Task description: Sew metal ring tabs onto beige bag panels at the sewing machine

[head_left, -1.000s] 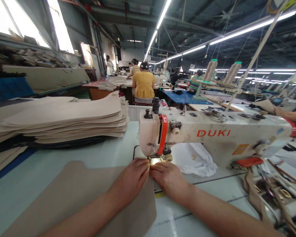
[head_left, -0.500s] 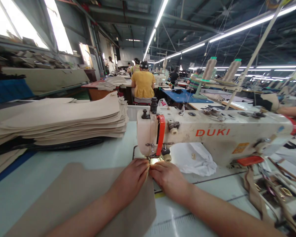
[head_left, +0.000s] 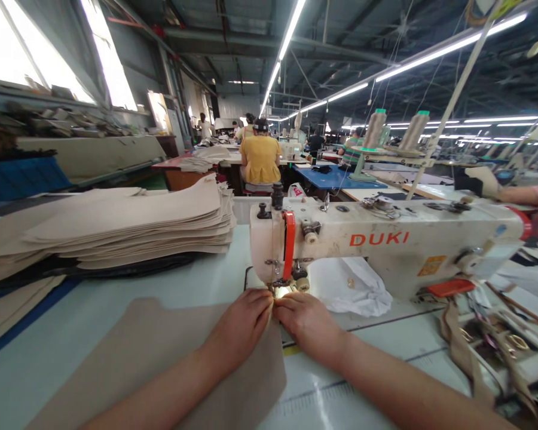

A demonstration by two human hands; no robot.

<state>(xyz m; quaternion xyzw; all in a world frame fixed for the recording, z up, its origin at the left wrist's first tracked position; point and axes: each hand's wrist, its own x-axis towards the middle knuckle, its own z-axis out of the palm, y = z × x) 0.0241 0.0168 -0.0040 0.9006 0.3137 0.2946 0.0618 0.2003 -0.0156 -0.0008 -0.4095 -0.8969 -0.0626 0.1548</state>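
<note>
The single view comes from the person's head, facing forward and tilted down over the counter [head_left: 197, 280]. It sits close above the work: the forearms rise from the bottom edge, bringing the left hand [head_left: 242, 322] and right hand [head_left: 308, 325] just below mid-frame. The sewing machine [head_left: 385, 254] is side-on, near. Beyond, the wide view runs down the room, reaching the ceiling lights [head_left: 448, 49].
</note>
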